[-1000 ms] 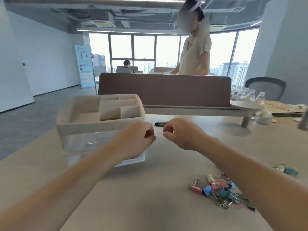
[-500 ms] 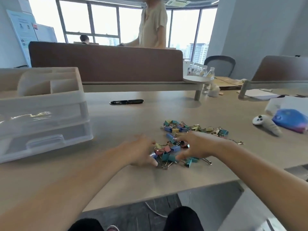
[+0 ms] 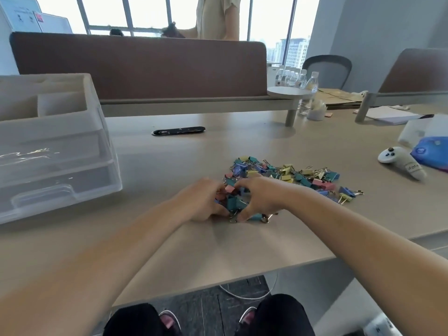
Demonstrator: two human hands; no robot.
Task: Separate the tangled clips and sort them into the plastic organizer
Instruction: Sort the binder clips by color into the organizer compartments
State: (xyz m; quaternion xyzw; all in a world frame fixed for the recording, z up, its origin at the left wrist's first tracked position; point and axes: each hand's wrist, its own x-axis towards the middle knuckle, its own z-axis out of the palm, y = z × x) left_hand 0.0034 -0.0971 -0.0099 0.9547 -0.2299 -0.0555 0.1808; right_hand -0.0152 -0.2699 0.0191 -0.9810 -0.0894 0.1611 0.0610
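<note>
the left hand [image 3: 201,202] and the right hand [image 3: 261,197] both grip the near-left end of the clips [image 3: 291,173] on the table [image 3: 169,161]; this pile runs rightward, and the plastic organizer [image 3: 60,154] stands well left of it, nearer the left hand.

- My feed is bright: daylight comes from the windows [image 3: 155,13] far beyond the left hand [image 3: 201,202] and right hand [image 3: 260,197], and the panes are blown out white.
- The table [image 3: 169,166] is softly, evenly lit; a faint shadow lies just on the near side of the hands.
- Glare streaks the clear organizer [image 3: 31,151] left of the hands.
- The wide lens swells the forearms toward the lower corners.
- Everything looks slightly soft; the clips [image 3: 291,173] between and right of the hands smear together.
</note>
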